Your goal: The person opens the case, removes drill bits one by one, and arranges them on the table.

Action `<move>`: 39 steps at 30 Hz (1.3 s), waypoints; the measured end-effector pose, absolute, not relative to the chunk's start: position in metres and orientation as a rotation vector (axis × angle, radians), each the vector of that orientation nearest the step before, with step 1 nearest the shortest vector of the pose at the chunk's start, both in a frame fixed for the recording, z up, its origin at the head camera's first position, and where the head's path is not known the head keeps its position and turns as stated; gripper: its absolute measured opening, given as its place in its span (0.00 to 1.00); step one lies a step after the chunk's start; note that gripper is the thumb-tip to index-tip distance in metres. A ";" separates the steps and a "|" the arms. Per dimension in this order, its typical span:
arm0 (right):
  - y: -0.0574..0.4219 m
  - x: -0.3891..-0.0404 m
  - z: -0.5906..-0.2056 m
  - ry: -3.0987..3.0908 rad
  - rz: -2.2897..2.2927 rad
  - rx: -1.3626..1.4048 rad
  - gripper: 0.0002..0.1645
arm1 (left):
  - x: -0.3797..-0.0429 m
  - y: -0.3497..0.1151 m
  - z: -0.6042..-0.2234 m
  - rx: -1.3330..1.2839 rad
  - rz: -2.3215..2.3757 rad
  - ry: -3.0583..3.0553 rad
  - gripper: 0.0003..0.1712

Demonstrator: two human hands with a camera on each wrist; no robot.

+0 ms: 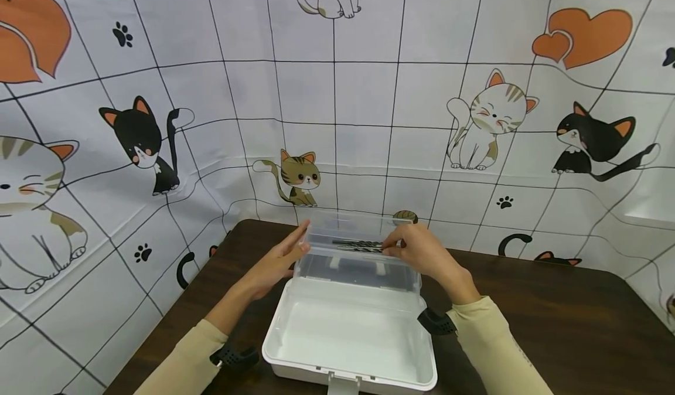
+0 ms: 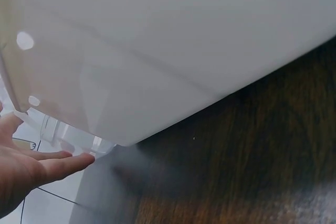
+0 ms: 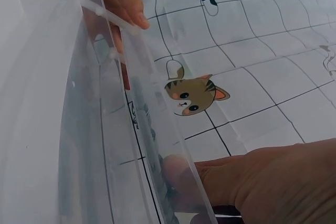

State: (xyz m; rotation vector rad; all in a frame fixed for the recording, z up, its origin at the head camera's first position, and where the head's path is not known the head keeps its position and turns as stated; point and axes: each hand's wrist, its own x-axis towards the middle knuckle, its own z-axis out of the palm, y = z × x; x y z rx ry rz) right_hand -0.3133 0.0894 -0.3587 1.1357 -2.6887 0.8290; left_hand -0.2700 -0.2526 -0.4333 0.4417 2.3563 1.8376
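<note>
At the lower center of the frame, a white box (image 1: pixel 348 330) sits on a dark wood-grain counter (image 1: pixel 559 319), its clear lid (image 1: pixel 364 273) raised at the far side and its front latch (image 1: pixel 344 384) hanging at the bottom edge. Dark, spiral-fluted drill bits (image 1: pixel 357 245) lie crosswise along the clear plastic just below mid-frame, where a person's right hand (image 1: pixel 426 254) pinches their right-hand ends, fingers clamped on them. To the left, the left hand (image 1: pixel 275 265) rests at the lid's left edge, its fingers (image 2: pixel 65 166) nearly straight and slightly apart in the left wrist view. Pale yellow sleeves (image 1: pixel 487 339) and black wrist straps (image 1: pixel 436 321) show at the lower left and lower right. Across the upper frame spreads a white backdrop (image 1: pixel 364 96) of black grid lines, cartoon cats, paw prints and orange hearts.
</note>
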 end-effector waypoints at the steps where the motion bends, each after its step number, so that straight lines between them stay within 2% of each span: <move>1: 0.090 -0.313 -0.359 -2.689 0.829 1.136 0.05 | -0.270 -0.252 -0.433 0.443 1.837 2.357 0.36; 16: 0.095 -0.318 -0.356 -2.697 0.963 1.181 0.05 | -0.269 -0.252 -0.432 0.444 1.857 2.361 0.35; 26: 0.099 -0.323 -0.362 -2.625 1.100 1.088 0.07 | -0.271 -0.253 -0.433 0.480 1.843 2.362 0.35; 39: 0.097 -0.322 -0.369 -2.578 1.743 0.815 0.10 | -0.269 -0.252 -0.434 0.483 1.840 2.366 0.37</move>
